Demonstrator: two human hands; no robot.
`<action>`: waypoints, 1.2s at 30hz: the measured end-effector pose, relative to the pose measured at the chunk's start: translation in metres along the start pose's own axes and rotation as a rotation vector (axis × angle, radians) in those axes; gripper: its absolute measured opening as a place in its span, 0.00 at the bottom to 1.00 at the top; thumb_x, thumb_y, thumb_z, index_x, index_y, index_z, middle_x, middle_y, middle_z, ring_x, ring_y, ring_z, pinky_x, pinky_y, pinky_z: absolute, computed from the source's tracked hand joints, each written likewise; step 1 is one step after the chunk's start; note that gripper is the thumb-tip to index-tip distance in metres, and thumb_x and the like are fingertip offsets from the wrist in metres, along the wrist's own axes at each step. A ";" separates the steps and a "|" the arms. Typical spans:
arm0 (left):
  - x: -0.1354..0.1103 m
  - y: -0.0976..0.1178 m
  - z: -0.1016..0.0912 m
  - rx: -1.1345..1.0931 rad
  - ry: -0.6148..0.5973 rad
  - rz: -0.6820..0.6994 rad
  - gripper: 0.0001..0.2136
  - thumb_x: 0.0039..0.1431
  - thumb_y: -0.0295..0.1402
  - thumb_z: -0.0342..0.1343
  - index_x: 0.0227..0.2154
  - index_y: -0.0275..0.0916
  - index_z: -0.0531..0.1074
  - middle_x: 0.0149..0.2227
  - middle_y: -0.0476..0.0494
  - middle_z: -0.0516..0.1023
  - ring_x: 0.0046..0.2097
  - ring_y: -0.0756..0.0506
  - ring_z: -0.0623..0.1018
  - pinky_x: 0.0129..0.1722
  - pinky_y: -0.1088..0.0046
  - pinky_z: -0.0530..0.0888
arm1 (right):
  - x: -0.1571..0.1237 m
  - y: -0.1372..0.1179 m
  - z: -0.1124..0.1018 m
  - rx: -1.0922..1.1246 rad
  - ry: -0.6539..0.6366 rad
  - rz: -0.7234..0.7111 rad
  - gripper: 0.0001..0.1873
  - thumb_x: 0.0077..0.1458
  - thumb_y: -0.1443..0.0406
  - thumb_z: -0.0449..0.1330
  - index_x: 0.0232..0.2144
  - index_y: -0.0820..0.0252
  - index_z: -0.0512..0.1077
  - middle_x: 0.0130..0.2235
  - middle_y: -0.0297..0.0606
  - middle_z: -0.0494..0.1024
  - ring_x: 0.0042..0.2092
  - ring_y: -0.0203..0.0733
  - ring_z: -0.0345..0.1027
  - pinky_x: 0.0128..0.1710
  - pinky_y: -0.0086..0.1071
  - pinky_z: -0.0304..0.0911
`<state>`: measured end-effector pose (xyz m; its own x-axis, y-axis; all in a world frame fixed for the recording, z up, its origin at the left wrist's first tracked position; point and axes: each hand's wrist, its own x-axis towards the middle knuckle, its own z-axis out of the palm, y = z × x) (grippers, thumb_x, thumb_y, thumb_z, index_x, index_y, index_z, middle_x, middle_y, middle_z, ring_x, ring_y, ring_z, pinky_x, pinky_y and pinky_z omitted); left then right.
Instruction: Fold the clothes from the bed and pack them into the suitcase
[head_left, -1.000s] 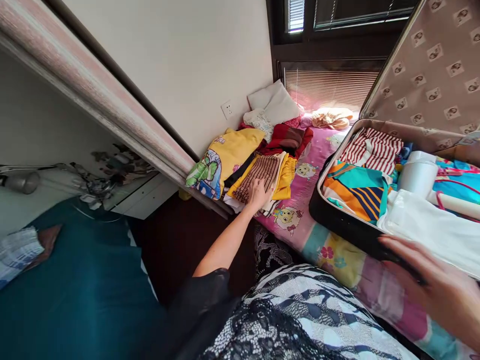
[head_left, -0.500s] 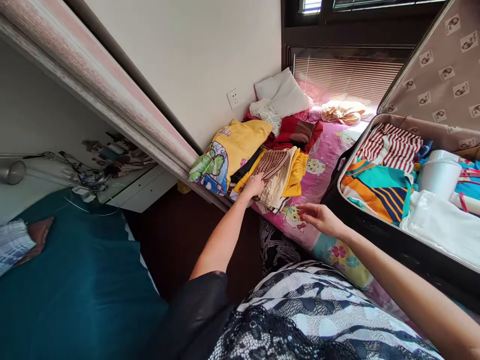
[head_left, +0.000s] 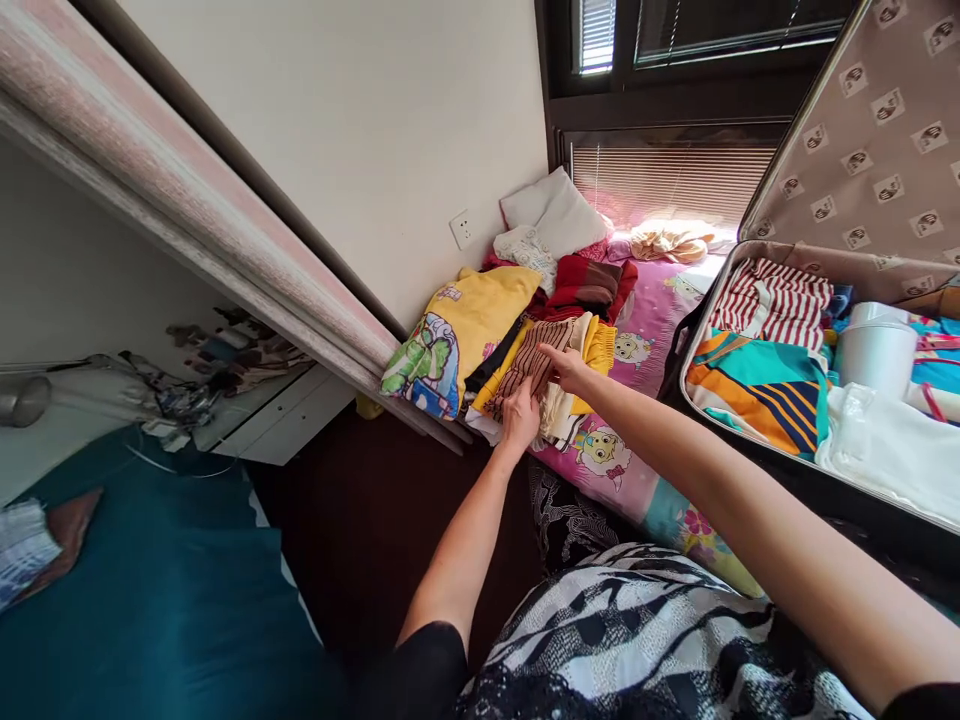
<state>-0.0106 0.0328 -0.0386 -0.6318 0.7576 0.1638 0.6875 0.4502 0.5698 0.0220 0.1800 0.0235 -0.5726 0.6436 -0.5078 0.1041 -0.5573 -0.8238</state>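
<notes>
A brown striped folded garment (head_left: 534,362) lies on top of a pile of clothes at the near corner of the bed. My left hand (head_left: 520,414) rests on its near edge, fingers curled onto the cloth. My right hand (head_left: 566,369) reaches across and pinches its far right side. Under it lie a yellow garment (head_left: 600,345) and cream cloth. A yellow cartoon-print pillow (head_left: 450,325) sits just to the left of the pile.
An open suitcase (head_left: 757,385) packed with striped clothes, a white tub (head_left: 874,352) and a white bag stands on the pink cartoon bedsheet (head_left: 637,480) at right. Red clothes and white pillows lie further back. A teal surface (head_left: 165,600) fills the lower left.
My right hand left the suitcase edge, crossed the bed to the left and now grips the striped garment. My left hand stayed on the pile, shifting slightly nearer.
</notes>
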 end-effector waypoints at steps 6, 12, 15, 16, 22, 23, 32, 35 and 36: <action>-0.024 -0.024 0.013 -0.170 0.058 0.162 0.23 0.67 0.34 0.61 0.63 0.35 0.74 0.63 0.27 0.78 0.67 0.33 0.76 0.69 0.50 0.71 | 0.012 0.011 0.001 0.042 0.074 -0.054 0.19 0.44 0.80 0.63 0.37 0.57 0.69 0.34 0.30 0.76 0.34 0.37 0.72 0.45 0.36 0.77; 0.019 -0.072 -0.031 -0.564 0.287 -0.135 0.40 0.54 0.50 0.73 0.65 0.36 0.70 0.66 0.24 0.74 0.70 0.31 0.73 0.70 0.50 0.68 | -0.004 -0.002 0.004 0.082 -0.092 -0.132 0.21 0.39 0.77 0.63 0.38 0.55 0.70 0.37 0.30 0.80 0.38 0.39 0.75 0.52 0.39 0.77; 0.039 -0.082 -0.053 -0.829 0.116 -0.138 0.45 0.44 0.56 0.77 0.61 0.36 0.73 0.62 0.24 0.78 0.68 0.32 0.76 0.68 0.51 0.71 | -0.017 -0.016 0.011 0.117 -0.240 -0.170 0.21 0.38 0.75 0.65 0.37 0.54 0.70 0.35 0.29 0.80 0.38 0.41 0.76 0.52 0.42 0.77; 0.043 -0.081 -0.059 -0.890 0.067 -0.129 0.44 0.40 0.57 0.77 0.58 0.36 0.75 0.60 0.25 0.80 0.66 0.32 0.77 0.66 0.52 0.72 | -0.020 -0.021 0.013 0.127 -0.298 -0.180 0.21 0.38 0.74 0.66 0.36 0.54 0.70 0.35 0.29 0.80 0.38 0.42 0.76 0.52 0.44 0.77; 0.039 -0.044 -0.078 -1.015 -0.153 -0.145 0.36 0.26 0.44 0.82 0.43 0.36 0.80 0.47 0.34 0.86 0.55 0.33 0.84 0.60 0.52 0.77 | -0.043 -0.062 0.001 0.238 -0.392 -0.293 0.23 0.36 0.72 0.69 0.38 0.53 0.71 0.37 0.30 0.81 0.40 0.44 0.76 0.54 0.48 0.78; 0.037 -0.035 -0.077 -1.002 -0.182 -0.160 0.34 0.25 0.43 0.82 0.41 0.36 0.80 0.44 0.35 0.87 0.52 0.33 0.85 0.58 0.52 0.79 | -0.050 -0.069 -0.007 0.261 -0.383 -0.313 0.23 0.37 0.71 0.70 0.38 0.53 0.71 0.37 0.29 0.82 0.40 0.43 0.77 0.54 0.48 0.78; 0.066 0.097 -0.061 -0.962 -0.435 0.110 0.31 0.37 0.44 0.81 0.46 0.39 0.82 0.45 0.39 0.88 0.53 0.33 0.85 0.57 0.53 0.81 | -0.147 -0.129 -0.176 0.348 -0.213 -0.480 0.21 0.41 0.68 0.74 0.38 0.56 0.73 0.36 0.32 0.83 0.39 0.44 0.80 0.49 0.42 0.81; 0.082 0.172 -0.052 -0.958 -0.631 0.317 0.34 0.40 0.44 0.81 0.52 0.38 0.81 0.49 0.36 0.87 0.59 0.30 0.83 0.62 0.51 0.79 | -0.190 -0.144 -0.257 0.363 -0.034 -0.576 0.18 0.43 0.66 0.75 0.37 0.57 0.74 0.35 0.33 0.84 0.40 0.44 0.81 0.48 0.41 0.81; 0.087 0.198 -0.047 -0.960 -0.690 0.373 0.34 0.41 0.44 0.81 0.52 0.38 0.81 0.50 0.35 0.87 0.60 0.29 0.82 0.63 0.51 0.78 | -0.204 -0.147 -0.284 0.363 0.032 -0.614 0.17 0.44 0.66 0.75 0.37 0.57 0.75 0.36 0.33 0.85 0.40 0.45 0.82 0.48 0.40 0.81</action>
<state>0.0538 0.1653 0.1263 0.0665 0.9864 0.1505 0.0610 -0.1546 0.9861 0.3549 0.2795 0.1769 -0.4166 0.9090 0.0091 -0.5096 -0.2252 -0.8304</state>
